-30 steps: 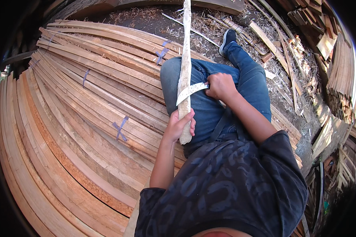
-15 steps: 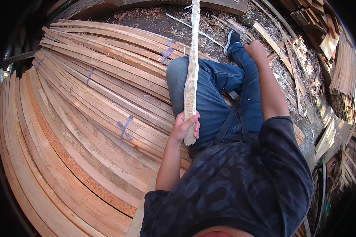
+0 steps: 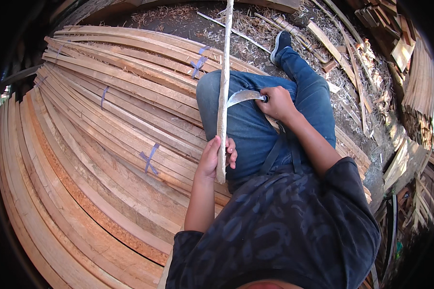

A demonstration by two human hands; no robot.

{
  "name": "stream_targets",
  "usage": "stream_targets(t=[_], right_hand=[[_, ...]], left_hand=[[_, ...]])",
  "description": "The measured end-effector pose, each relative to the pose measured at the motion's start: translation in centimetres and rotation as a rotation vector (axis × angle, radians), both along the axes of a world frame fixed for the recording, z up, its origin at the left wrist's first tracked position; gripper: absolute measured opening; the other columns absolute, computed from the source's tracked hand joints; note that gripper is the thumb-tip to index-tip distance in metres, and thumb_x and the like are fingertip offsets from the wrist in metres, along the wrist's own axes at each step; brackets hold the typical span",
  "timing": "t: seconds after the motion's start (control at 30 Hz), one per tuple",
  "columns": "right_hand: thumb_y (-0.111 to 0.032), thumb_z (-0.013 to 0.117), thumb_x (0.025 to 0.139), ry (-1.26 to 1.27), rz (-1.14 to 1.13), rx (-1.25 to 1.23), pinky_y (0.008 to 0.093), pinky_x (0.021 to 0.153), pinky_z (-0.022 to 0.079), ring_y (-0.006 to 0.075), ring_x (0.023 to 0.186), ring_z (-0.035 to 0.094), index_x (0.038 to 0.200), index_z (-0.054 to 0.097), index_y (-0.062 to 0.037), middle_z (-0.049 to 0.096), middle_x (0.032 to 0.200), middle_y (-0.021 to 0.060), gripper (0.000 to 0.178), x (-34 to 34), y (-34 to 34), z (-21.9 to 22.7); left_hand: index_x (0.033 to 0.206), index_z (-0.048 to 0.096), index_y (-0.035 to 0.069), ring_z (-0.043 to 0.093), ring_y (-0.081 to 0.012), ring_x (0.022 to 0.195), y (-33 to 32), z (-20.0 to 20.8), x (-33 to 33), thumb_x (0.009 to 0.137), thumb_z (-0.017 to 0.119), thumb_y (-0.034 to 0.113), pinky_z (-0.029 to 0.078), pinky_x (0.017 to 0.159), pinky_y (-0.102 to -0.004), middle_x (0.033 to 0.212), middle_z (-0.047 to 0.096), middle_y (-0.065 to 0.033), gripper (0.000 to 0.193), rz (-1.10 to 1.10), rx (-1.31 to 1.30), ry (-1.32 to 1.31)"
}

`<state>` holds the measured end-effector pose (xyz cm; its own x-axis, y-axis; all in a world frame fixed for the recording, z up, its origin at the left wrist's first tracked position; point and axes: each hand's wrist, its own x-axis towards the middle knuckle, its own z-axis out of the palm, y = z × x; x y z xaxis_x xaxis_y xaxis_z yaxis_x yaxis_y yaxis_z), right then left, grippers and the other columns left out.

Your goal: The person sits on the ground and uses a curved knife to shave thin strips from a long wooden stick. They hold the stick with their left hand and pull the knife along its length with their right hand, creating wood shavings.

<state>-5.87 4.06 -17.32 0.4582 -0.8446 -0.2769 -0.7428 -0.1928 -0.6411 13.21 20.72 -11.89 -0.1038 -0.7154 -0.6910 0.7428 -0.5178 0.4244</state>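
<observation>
My left hand [image 3: 217,156] is wrapped round the lower end of a long pale wooden stick [image 3: 224,103]. The stick stands away from me over my left thigh, and its far end leaves the top of the picture. In my right hand [image 3: 278,103] is a knife with a curved blade [image 3: 244,96], held by its dark handle. The blade points left across my thigh, its tip at the stick's right side. Whether the tip touches the wood I cannot tell.
Bundles of sawn wooden strips [image 3: 125,113] tied with purple bands [image 3: 151,159] lie to my left. Wood shavings [image 3: 275,29] and loose slats [image 3: 337,53] cover the ground ahead and right. More stacked wood [image 3: 417,96] stands at the far right.
My right hand has come back from near my foot to the stick, bringing the knife into clear view. The stick has turned edge-on and shifted slightly left in my left hand.
</observation>
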Motion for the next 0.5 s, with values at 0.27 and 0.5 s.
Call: stream_targets(t=[0.27, 0.5], right_hand=[[-0.024, 0.066, 0.072, 0.054, 0.210, -0.110, 0.0454, 0.067, 0.054, 0.0366, 0.069, 0.066, 0.076, 0.073, -0.0073, 0.067, 0.069, 0.0170, 0.018, 3.6, 0.4, 2.4], [-0.023, 0.064, 0.071, 0.167, 0.198, -0.112, 0.0463, 0.066, 0.054, 0.0383, 0.067, 0.066, 0.069, 0.071, -0.0044, 0.066, 0.068, 0.0202, 0.020, 3.9, 0.6, 3.4]], left_hand=[[0.112, 0.042, 0.006, 0.037, -0.0065, 0.038, -0.1, 1.5, 1.7, 0.102, 0.035, 0.052, 0.036, 0.027, -0.0198, 0.063, 0.035, -0.0001, 0.048, 0.010, -0.080, 0.300], [0.120, 0.042, 0.009, 0.035, -0.0052, 0.040, -0.1, 2.0, 3.5, 0.101, 0.042, 0.039, 0.034, 0.031, -0.0174, 0.068, 0.036, -0.0009, 0.036, -0.116, -0.088, 0.287]])
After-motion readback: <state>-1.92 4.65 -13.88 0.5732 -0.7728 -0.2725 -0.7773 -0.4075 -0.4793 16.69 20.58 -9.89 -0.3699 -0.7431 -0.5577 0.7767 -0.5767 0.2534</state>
